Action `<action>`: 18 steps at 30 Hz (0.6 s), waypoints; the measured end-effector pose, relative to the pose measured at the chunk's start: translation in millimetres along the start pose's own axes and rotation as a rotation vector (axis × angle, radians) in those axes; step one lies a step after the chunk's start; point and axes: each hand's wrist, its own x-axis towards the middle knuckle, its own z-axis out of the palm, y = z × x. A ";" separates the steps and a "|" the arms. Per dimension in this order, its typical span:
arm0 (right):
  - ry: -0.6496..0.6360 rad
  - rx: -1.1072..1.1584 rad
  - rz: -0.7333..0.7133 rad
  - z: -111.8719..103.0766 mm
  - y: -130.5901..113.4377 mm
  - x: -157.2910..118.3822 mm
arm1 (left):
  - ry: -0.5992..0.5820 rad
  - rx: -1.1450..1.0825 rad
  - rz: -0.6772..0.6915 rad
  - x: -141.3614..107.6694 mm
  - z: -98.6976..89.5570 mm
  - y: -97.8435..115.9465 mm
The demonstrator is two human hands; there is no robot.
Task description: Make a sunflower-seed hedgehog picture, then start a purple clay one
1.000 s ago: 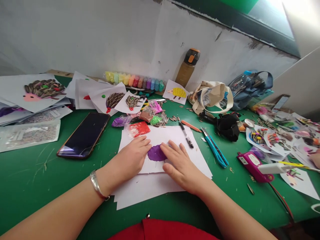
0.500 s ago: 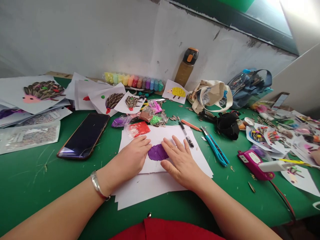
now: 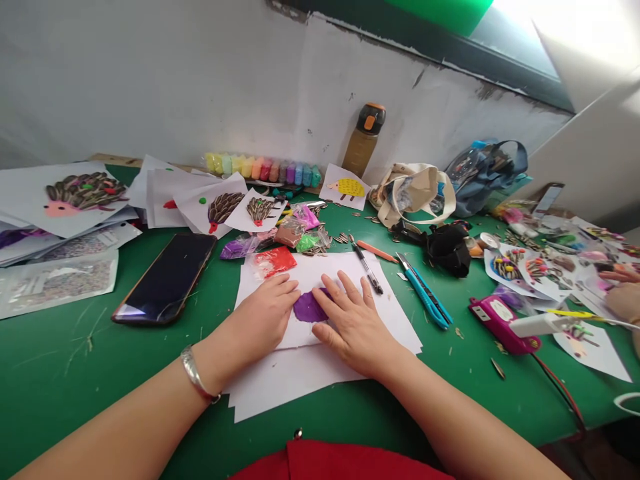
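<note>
A flattened patch of purple modelling clay lies on a stack of white paper in front of me. My left hand rests on the paper at the clay's left edge, fingers stretched out and close together. With fingers spread flat, my right hand covers the right part of the clay. Just beyond the hands are a red clay packet and a black pen. An orange clay tool and a blue utility knife lie to the right.
A phone lies at left, beside seed hedgehog pictures. Clay packets, a bottle and a cloth bag line the wall. At right are a magenta glue gun and another person's hand.
My right hand has slid slightly left over the purple clay and covers more of it. My left hand stays nearly in place. The whole view has shifted a little.
</note>
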 end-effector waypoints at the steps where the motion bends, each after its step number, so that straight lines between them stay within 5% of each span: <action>1: 0.008 -0.002 0.025 -0.1 1.0 -1.2 | -0.001 -0.001 0.001 0.1 -0.1 0.2; 11: -0.011 -0.016 -0.044 6.2 2.6 -9.1 | -0.021 0.103 0.028 -0.4 -0.8 1.2; 18: 0.016 0.045 0.092 -2.5 17.9 -10.3 | -0.028 0.098 0.005 -0.7 -2.5 2.9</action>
